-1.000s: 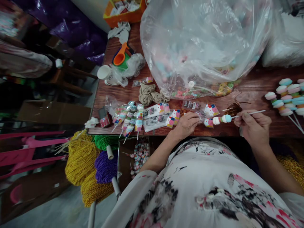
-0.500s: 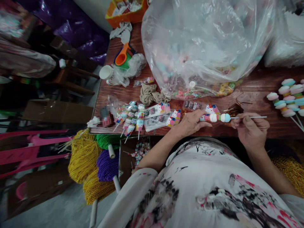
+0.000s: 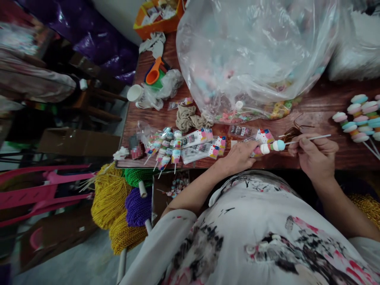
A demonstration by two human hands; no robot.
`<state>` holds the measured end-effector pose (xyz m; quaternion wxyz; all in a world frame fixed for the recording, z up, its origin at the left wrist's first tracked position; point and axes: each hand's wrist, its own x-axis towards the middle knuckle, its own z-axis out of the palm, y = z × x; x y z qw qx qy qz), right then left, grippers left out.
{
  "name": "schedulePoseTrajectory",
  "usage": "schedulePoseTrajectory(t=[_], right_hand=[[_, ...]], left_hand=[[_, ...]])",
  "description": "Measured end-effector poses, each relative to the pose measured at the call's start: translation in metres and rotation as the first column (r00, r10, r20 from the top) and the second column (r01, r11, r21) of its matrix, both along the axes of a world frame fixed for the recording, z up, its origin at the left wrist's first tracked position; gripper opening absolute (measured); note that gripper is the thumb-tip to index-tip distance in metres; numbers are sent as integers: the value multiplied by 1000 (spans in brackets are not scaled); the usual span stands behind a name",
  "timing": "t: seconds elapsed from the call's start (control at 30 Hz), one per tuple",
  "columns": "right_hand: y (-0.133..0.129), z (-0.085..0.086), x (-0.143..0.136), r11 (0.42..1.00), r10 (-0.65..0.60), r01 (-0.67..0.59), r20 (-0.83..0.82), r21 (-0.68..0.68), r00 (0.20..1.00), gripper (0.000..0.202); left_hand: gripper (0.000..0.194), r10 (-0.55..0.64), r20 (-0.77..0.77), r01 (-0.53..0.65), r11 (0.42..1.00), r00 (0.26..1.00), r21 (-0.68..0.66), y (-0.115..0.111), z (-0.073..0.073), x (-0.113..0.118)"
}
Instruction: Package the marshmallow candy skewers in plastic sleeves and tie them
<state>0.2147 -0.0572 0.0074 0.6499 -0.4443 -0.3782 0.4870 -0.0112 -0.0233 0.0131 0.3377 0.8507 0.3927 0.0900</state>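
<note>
My left hand (image 3: 241,155) is closed at the left end of a skewer of pink, white and blue candy pieces (image 3: 268,147), where a printed wrapper lies against the candy. My right hand (image 3: 315,152) pinches the white stick (image 3: 322,137) of that skewer, which tilts up slightly to the right. Behind the candy are a printed clear bag (image 3: 264,136) and a bundle of brown ties (image 3: 292,134). To the left lie a stack of printed bags (image 3: 197,152) and several wrapped candy skewers (image 3: 166,146).
A large clear plastic bag (image 3: 255,51) covers the table's back. Unwrapped skewers (image 3: 360,118) stand at the right. A beige cloth (image 3: 188,118), white cup (image 3: 134,93), orange scoop (image 3: 153,75) and orange basket (image 3: 160,25) are at the left. Rope bundles (image 3: 108,202) sit below.
The candy has shifted slightly left, partly under my left hand, and the stick's right end has risen. The camera view has shifted slightly.
</note>
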Motion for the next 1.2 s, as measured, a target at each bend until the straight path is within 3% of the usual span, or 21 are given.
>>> schedulePoseTrajectory(t=[0.2,0.3,0.5,0.6,0.73,0.87,1.0,1.1,1.13,1.2], right_hand=[[-2,2,2,993,113,-115,39,40,993,10],[-3,1,0,988,154,-155,-22,-16,988,12],[-1,3,-4,993,101,-106,-95,-47,990,13],[2,4,0,988,153,-153,-18,0,988,13],[3,-1,5,978,206,-207,50,34,977,8],[0,-5,7,985,173,-174,45,17,984,6],[-5,8,15,989,140,-141,28,36,990,2],[-8,20,28,992,77,-99,261,74,962,5],[-9,23,33,986,84,-135,401,101,912,8],[-10,27,43,947,119,-285,666,146,737,14]], left_hand=[[41,59,168,-18,972,984,-235,0,2,4],[35,33,147,-4,981,989,-194,-1,-1,6],[33,-58,41,59,998,997,-36,-7,-6,12],[36,-70,20,72,995,997,-70,-9,-4,14],[43,-17,121,33,990,992,-134,-6,2,15],[40,42,153,-29,996,987,-85,-1,7,13],[36,-18,102,21,999,995,-24,2,12,9],[42,-76,79,78,997,994,-25,1,14,10],[44,-86,79,89,995,993,-34,0,14,10],[46,-97,61,100,994,993,-41,-1,14,11]])
